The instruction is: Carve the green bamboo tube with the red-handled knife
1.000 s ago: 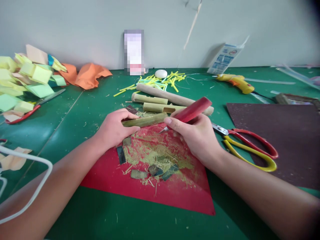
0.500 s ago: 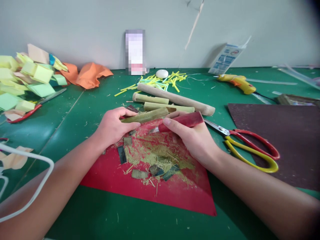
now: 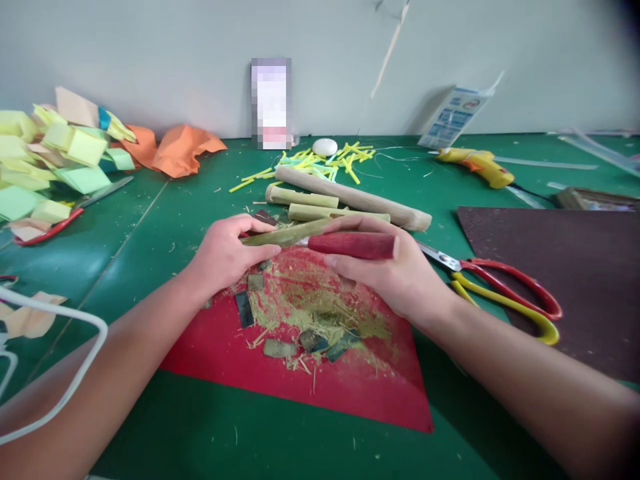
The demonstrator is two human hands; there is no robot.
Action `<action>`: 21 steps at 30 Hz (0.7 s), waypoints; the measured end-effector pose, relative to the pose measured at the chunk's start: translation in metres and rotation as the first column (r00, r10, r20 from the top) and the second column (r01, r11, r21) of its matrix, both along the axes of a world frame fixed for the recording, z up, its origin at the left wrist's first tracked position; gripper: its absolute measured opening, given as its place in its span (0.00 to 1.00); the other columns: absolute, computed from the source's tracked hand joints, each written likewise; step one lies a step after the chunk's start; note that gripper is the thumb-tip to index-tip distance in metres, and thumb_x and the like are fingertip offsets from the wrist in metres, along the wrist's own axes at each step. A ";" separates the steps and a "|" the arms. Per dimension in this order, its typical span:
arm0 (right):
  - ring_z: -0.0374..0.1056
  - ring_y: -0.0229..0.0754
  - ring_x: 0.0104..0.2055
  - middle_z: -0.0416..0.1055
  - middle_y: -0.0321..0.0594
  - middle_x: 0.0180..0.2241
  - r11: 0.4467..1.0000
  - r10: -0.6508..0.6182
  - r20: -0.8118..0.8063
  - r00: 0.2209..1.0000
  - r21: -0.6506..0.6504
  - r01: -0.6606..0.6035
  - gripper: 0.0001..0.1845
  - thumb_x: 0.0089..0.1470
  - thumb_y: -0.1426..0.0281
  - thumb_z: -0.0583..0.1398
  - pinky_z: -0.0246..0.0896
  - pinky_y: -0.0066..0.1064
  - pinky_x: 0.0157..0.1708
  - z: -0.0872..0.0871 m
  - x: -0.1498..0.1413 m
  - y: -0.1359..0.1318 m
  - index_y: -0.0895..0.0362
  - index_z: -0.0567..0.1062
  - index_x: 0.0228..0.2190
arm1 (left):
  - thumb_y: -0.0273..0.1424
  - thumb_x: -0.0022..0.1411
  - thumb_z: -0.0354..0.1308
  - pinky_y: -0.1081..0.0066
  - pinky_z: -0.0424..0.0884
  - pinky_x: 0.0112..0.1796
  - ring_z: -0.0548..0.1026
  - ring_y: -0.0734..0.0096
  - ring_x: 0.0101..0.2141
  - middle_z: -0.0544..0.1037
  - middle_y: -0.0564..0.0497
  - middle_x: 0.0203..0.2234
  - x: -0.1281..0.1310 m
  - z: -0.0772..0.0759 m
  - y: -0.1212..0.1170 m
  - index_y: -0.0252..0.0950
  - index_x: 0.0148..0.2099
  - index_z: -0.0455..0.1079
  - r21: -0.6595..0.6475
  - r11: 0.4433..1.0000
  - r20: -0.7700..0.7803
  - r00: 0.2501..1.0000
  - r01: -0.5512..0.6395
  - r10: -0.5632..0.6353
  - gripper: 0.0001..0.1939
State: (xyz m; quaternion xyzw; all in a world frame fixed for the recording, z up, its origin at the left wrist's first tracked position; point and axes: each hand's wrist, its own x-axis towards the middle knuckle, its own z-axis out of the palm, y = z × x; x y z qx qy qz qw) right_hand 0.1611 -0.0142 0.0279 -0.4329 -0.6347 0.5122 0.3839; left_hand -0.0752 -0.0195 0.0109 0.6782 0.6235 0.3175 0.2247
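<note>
My left hand [image 3: 235, 248] is closed around the left end of a greenish bamboo piece [image 3: 290, 235], held above a red mat [image 3: 380, 400]. In my right hand [image 3: 383, 263] is a carving knife with a dark red wooden handle [image 3: 353, 245]. Its short metal blade points left, against or very near the bamboo; the tip is hard to make out. Shavings and sandpaper-like scraps [image 3: 280, 348] lie on the mat below. Beyond my hands rest two cut bamboo pieces [image 3: 305, 196] and a long pale wooden stick [image 3: 350, 196].
Red-and-yellow-handled scissors [image 3: 520, 293] lie right, partly over a dark brown sheet [image 3: 565, 267]. A yellow glue gun [image 3: 475, 167], yellow strips [image 3: 350, 163] and a phone [image 3: 271, 103] are at the back. Folded paper [image 3: 75, 147] and orange paper [image 3: 185, 150] sit left; a white wire frame [image 3: 90, 360] is nearer.
My right hand has turned the knife, bringing its blade from below the bamboo up to it, and the handle now lies more level. My left hand stays put.
</note>
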 end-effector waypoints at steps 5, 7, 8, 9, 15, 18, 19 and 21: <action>0.75 0.46 0.35 0.79 0.40 0.32 0.966 -0.146 0.055 0.988 0.223 0.130 0.07 0.47 0.65 0.69 0.73 0.38 0.34 -0.003 0.000 -0.001 0.54 0.78 0.26 | 0.40 0.52 0.68 0.62 0.74 0.44 0.78 0.60 0.41 0.82 0.50 0.40 -0.003 0.001 0.001 0.40 0.43 0.79 0.000 0.999 0.021 0.999 -0.045 0.045 0.16; 0.76 0.48 0.38 0.79 0.40 0.35 0.947 -0.161 0.061 0.985 0.292 0.136 0.07 0.48 0.64 0.69 0.74 0.40 0.38 -0.007 0.000 -0.001 0.52 0.78 0.25 | 0.40 0.52 0.68 0.62 0.74 0.44 0.78 0.60 0.40 0.82 0.50 0.40 -0.003 0.000 0.001 0.41 0.42 0.79 0.000 0.999 0.024 0.998 -0.050 0.050 0.16; 0.76 0.49 0.39 0.80 0.40 0.36 0.942 -0.156 0.067 0.986 0.309 0.128 0.06 0.48 0.64 0.69 0.74 0.41 0.40 -0.009 0.000 0.000 0.52 0.79 0.26 | 0.40 0.51 0.68 0.62 0.74 0.44 0.78 0.60 0.40 0.82 0.50 0.40 -0.003 0.000 0.002 0.41 0.42 0.79 0.000 0.999 0.025 0.998 -0.051 0.051 0.16; 0.76 0.49 0.40 0.80 0.40 0.38 0.942 -0.145 0.074 0.987 0.315 0.115 0.06 0.48 0.63 0.69 0.74 0.42 0.41 -0.011 0.000 0.001 0.51 0.80 0.28 | 0.40 0.51 0.68 0.62 0.74 0.45 0.78 0.60 0.40 0.82 0.50 0.40 -0.003 0.000 0.002 0.41 0.43 0.79 0.001 0.999 0.027 0.998 -0.052 0.052 0.16; 0.76 0.49 0.43 0.80 0.40 0.42 0.965 -0.074 0.153 0.985 0.262 0.031 0.13 0.50 0.61 0.68 0.73 0.44 0.46 -0.020 -0.002 0.002 0.53 0.81 0.38 | 0.38 0.52 0.69 0.63 0.74 0.45 0.78 0.62 0.39 0.82 0.50 0.40 -0.003 -0.001 0.002 0.39 0.44 0.79 -0.024 0.998 0.053 0.997 -0.053 0.054 0.17; 0.76 0.48 0.43 0.80 0.39 0.41 0.954 -0.068 0.210 0.975 0.301 0.002 0.14 0.50 0.61 0.68 0.72 0.43 0.47 -0.021 -0.003 0.001 0.53 0.80 0.39 | 0.38 0.51 0.69 0.62 0.74 0.46 0.78 0.62 0.39 0.83 0.50 0.40 -0.002 0.000 0.003 0.39 0.44 0.79 -0.042 0.998 0.049 0.998 -0.047 0.049 0.17; 0.76 0.48 0.43 0.80 0.38 0.41 0.946 -0.069 0.231 0.971 0.324 -0.010 0.14 0.50 0.61 0.68 0.72 0.42 0.48 -0.021 -0.003 0.000 0.53 0.80 0.39 | 0.38 0.51 0.69 0.62 0.73 0.46 0.78 0.61 0.39 0.83 0.50 0.40 -0.002 0.000 0.003 0.39 0.44 0.79 -0.049 0.998 0.046 0.998 -0.046 0.048 0.18; 0.76 0.47 0.44 0.80 0.38 0.42 0.930 -0.061 0.270 0.961 0.365 -0.043 0.13 0.51 0.62 0.67 0.70 0.42 0.49 -0.021 -0.003 -0.001 0.52 0.80 0.39 | 0.38 0.50 0.69 0.62 0.73 0.46 0.78 0.61 0.40 0.83 0.49 0.40 -0.002 0.001 0.003 0.38 0.44 0.79 -0.058 0.997 0.038 0.998 -0.044 0.046 0.18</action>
